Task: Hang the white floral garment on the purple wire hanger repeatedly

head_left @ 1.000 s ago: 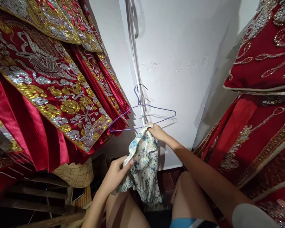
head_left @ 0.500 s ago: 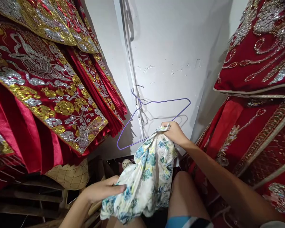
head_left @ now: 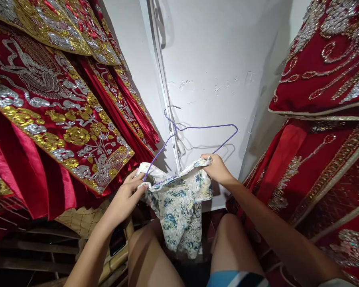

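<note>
A white garment with a blue, green and yellow floral print [head_left: 176, 207] hangs between my two hands, its upper edge stretched sideways. My left hand [head_left: 131, 190] pinches the left end of that edge, beside the lower left corner of a purple wire hanger [head_left: 209, 127]. On the other side, my right hand [head_left: 215, 165] grips the right end of the edge near the hanger's lower right part. The hanger's left corner and lower bar lie partly behind or inside the cloth. Its hook is at the top, near a white vertical strip on the wall.
Red garments with gold and silver embroidery [head_left: 77, 115] hang at the left. More red beaded garments [head_left: 326, 91] are at the right. A white wall [head_left: 215, 52] stands ahead. Bamboo furniture [head_left: 115, 265] is at the lower left, beside my bare legs.
My left hand has moved up from the lower cloth to the garment's upper edge at the hanger's left corner. The edge is now spread wide and the cloth hangs down. My right hand has barely moved.
</note>
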Available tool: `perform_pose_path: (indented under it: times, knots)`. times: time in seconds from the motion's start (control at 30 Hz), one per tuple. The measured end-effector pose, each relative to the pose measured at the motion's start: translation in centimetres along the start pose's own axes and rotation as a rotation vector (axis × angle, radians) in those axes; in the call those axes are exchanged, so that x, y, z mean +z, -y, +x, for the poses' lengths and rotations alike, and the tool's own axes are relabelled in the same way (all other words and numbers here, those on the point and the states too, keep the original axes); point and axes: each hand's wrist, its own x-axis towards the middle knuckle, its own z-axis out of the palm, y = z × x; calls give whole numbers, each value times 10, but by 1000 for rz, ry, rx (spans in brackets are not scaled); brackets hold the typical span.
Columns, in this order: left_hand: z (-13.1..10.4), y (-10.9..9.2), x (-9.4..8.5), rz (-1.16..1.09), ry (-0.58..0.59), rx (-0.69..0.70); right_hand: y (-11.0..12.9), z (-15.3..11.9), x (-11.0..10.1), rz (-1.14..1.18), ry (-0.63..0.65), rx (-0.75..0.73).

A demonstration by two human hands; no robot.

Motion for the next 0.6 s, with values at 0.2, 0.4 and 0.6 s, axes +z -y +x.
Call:
perform_pose_path:
  times: [0.2, 0.4, 0.6]
  knots:
    - [-6, 9, -3, -217, -12, -86, 0, -6, 7, 56, 23, 20]
    - [23, -22, -7, -74, -176, 87, 11, -19, 34, 184, 117, 51]
    - [51, -52, 5, 173, -137, 170, 14, -19, 32, 206, 141, 62]
